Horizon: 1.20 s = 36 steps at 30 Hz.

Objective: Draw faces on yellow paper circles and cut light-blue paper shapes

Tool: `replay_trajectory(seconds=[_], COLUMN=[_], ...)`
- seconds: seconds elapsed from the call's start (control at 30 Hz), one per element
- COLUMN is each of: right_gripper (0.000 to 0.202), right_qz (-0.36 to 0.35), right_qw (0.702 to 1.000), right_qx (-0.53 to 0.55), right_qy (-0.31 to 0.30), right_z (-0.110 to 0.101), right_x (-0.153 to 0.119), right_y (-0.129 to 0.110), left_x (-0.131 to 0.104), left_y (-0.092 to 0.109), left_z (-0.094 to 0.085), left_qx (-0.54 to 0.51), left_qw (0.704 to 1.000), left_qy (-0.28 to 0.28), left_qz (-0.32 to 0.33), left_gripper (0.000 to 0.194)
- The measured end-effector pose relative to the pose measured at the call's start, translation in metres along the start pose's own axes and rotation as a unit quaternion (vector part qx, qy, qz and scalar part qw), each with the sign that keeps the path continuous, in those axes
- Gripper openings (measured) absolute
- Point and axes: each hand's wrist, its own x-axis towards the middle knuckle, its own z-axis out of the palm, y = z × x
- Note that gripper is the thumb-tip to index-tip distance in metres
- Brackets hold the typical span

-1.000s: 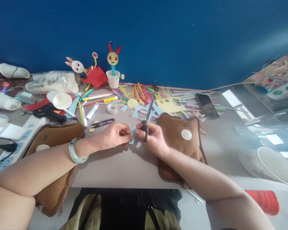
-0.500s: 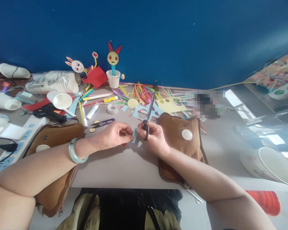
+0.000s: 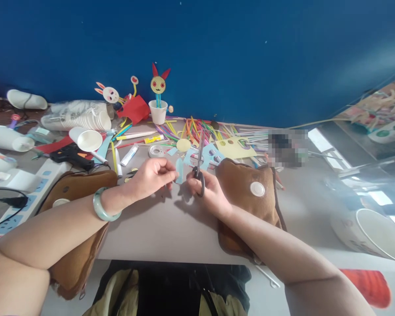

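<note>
Between thumb and fingers, my left hand [image 3: 156, 176] pinches a small light blue piece of paper [image 3: 179, 170], held upright above the table. My right hand [image 3: 210, 189] is closed on a pair of scissors [image 3: 200, 164], their dark handles in the fingers and the blades pointing up and away from me. A small gap separates the paper from the scissors. Behind them lies a light blue sheet [image 3: 210, 154] with pieces cut out of it. A round cream paper disc [image 3: 183, 145] and a roll of clear tape [image 3: 156, 151] are near it.
Brown cushions [image 3: 246, 206] lie under both forearms. At the back stand a white cup with a rabbit figure [image 3: 158, 111] and a heap of coloured pipe cleaners [image 3: 197, 127]. A black glue gun [image 3: 71, 156] and a power strip [image 3: 29, 197] are left; a large bucket [image 3: 362, 232] is right.
My left hand has drawn slightly left with the blue paper, which now shows more fully. The scissors have turned more upright and moved a little left in my right hand.
</note>
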Motion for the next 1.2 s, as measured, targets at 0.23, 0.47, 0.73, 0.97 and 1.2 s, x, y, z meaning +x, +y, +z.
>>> replay_trajectory(seconds=[0.23,0.47,0.73,0.97,1.2], right_gripper=[0.064,0.074,0.072,0.073,0.070], right_qz=[0.018,0.018,0.029,0.048,0.047], right_qw=[0.989,0.971,0.970,0.970,0.974], right_qx=[-0.067,-0.161,-0.157,-0.154,-0.134], right_qy=[-0.133,-0.178,-0.182,-0.180,-0.177], right_z=[0.0004,0.0044,0.0075,0.0090,0.0091], right_x=[-0.0017,-0.0040,-0.0044,-0.0046,-0.0047], right_y=[0.0035,0.0045,0.0031,0.0019,0.0043], left_x=[0.0052,0.0044,0.0039,0.0025,0.0018], left_y=[0.0089,0.0068,0.0062,0.0073,0.0081], left_z=[-0.0129,-0.0124,-0.0084,-0.0067,-0.0066], left_qx=[-0.035,-0.035,-0.049,-0.052,-0.056], left_qw=[0.992,0.988,0.986,0.988,0.988], left_qy=[0.087,0.115,0.119,0.109,0.106], left_qz=[0.081,0.101,0.103,0.101,0.095], left_gripper=[0.017,0.018,0.014,0.010,0.011])
